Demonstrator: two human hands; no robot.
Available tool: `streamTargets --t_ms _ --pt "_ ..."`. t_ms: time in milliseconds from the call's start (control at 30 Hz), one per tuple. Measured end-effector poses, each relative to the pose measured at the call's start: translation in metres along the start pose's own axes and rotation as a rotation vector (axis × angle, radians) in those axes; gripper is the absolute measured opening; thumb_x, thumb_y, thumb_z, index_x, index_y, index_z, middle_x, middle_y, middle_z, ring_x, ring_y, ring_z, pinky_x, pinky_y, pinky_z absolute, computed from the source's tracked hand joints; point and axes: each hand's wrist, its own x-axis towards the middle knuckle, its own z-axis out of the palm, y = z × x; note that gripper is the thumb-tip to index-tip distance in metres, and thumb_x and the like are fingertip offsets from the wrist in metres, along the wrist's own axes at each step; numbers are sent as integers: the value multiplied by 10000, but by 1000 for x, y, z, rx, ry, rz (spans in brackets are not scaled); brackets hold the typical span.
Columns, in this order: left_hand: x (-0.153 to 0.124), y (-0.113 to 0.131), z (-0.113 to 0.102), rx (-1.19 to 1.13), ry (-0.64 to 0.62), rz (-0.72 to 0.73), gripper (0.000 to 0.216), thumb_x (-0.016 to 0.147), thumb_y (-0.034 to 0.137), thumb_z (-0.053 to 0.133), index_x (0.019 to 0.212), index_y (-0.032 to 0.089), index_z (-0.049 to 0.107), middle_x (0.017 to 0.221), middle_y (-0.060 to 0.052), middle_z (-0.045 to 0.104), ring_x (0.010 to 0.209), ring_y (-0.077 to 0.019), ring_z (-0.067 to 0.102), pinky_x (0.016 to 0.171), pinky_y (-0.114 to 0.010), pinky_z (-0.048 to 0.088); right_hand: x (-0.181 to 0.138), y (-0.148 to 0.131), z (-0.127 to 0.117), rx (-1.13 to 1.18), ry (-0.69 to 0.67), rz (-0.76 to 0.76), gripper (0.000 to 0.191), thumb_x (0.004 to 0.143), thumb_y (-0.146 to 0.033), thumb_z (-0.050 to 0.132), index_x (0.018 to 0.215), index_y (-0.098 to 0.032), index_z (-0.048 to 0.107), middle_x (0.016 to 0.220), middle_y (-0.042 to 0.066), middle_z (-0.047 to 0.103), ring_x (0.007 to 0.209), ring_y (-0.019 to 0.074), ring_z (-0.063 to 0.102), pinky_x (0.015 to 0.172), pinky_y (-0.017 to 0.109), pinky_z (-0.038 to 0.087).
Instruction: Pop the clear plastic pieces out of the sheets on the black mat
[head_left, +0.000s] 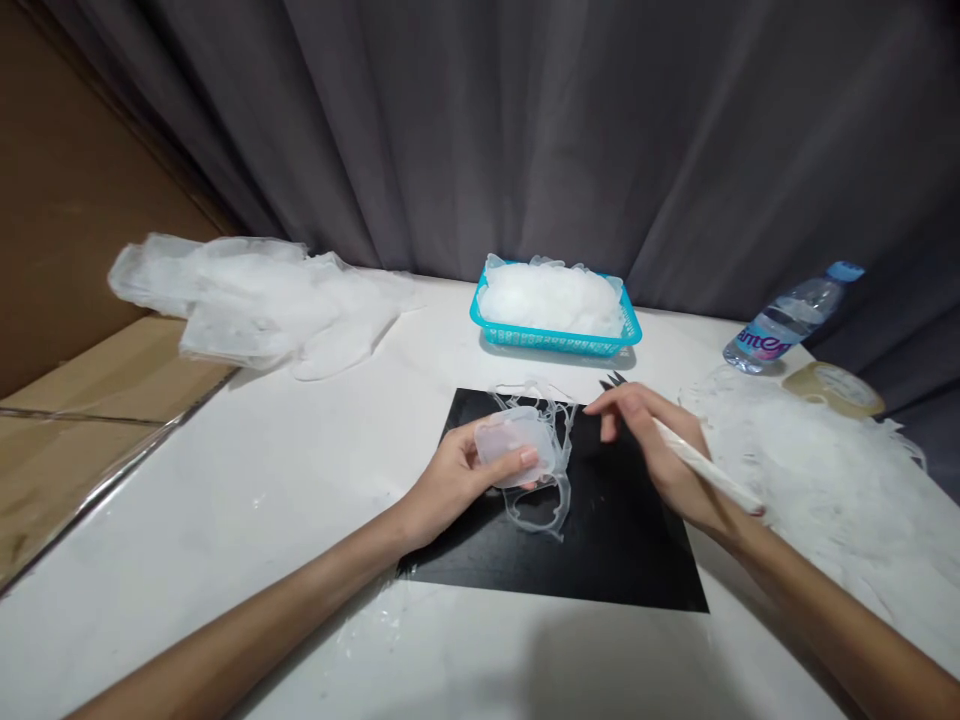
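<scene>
My left hand (461, 465) holds a translucent, rounded-square plastic piece (514, 447) over the black mat (622, 560), thumb on top and fingers beneath. Thin, clear plastic scraps (541, 510), some shaped like frames, lie under and beside it on the mat. Over the mat's right side, my right hand (660, 440) grips a white-handled tool (709, 468). The handle runs back over the wrist, and two dark pointed tips show beyond the fingers. The hand hides the middle of this tool, so its exact kind is unclear. Its tips are apart from the plastic piece.
A turquoise basket (555, 340) heaped with translucent pieces stands behind the mat. Clear plastic sheets or bags (255, 300) lie at left by a cardboard box (112, 370). At right are a pile of plastic scraps (832, 470), a water bottle (787, 320) and a tape roll (836, 388).
</scene>
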Motion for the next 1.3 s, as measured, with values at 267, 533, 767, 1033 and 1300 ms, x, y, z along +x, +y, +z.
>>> streamTargets --t_ms 267,533,767,1033,1300 --pt "-3 -2 -2 12 88 -14 324 798 385 884 930 147 707 841 7 682 753 -121 592 701 -209 471 -16 16 42 -19 -189 -154 95 979 -278 671 1048 -213 682 952 48 695 902 194 644 832 321 512" --pt "-3 -1 -4 110 82 -40 352 801 425 872 906 151 677 816 21 637 754 -128 561 679 -218 426 -24 23 52 -14 -173 -121 76 988 -261 666 935 -208 653 820 6 627 782 160 574 761 297 464" --pt "-1 -2 -8 171 -44 -19 313 901 437 777 1079 182 745 995 -32 737 910 -182 643 817 -260 474 -27 22 54 -1 -187 -77 131 1008 -232 588 881 -216 617 800 0 607 769 159 552 778 307 451" --pt "-2 -7 -4 259 -36 13 334 893 464 765 823 154 662 696 42 553 652 -109 480 593 -217 362 -26 23 54 -22 -205 -71 162 984 -219 611 824 -215 579 766 -18 569 748 152 537 765 296 423" --pt "7 3 -42 256 340 69 332 867 474 790 887 155 701 729 5 639 628 -121 544 574 -226 406 -26 30 47 -69 -146 12 182 974 -192 590 794 -213 576 749 -16 550 723 151 542 704 280 425"
